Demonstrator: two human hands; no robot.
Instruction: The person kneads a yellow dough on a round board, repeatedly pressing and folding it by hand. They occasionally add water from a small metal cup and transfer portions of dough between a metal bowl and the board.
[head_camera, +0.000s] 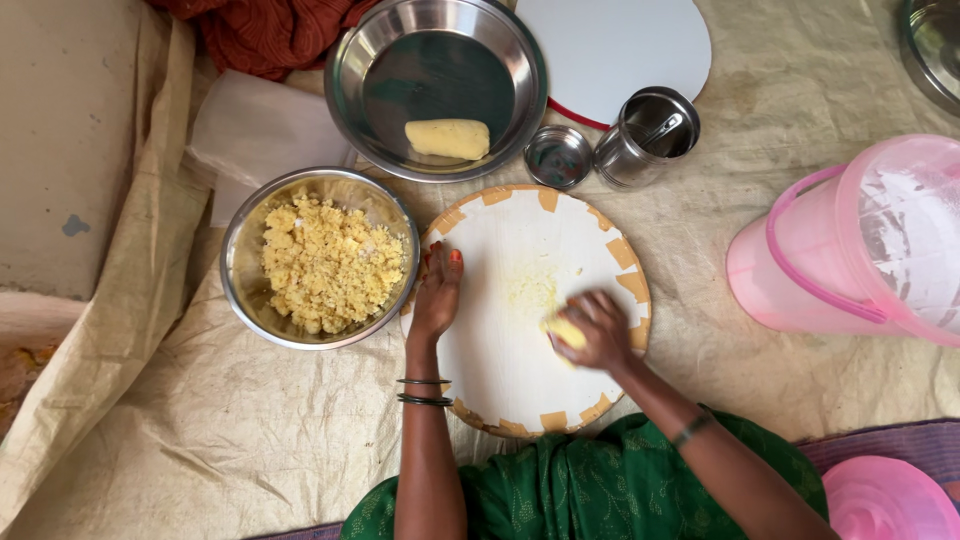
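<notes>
My right hand is curled down over a small yellow lump of dough, fingers bent and closed around it, pressing it against the round white board; the hand is blurred, so I cannot tell how much of the lump lies under the palm. My left hand lies flat and open on the board's left edge, fingers together, holding nothing; I judge it is there to steady the board while the other hand works. A pale yellow smear sits on the board just far of the lump. To the left of the board, touching its rim, stands a steel bowl of crumbly yellow mix, close to my left hand for easy reach. Farther off is a wide steel pan with one shaped yellow roll lying in it. Right of that stand a small steel lid and an open steel can. A pink bucket lies tipped at the right, well apart.
</notes>
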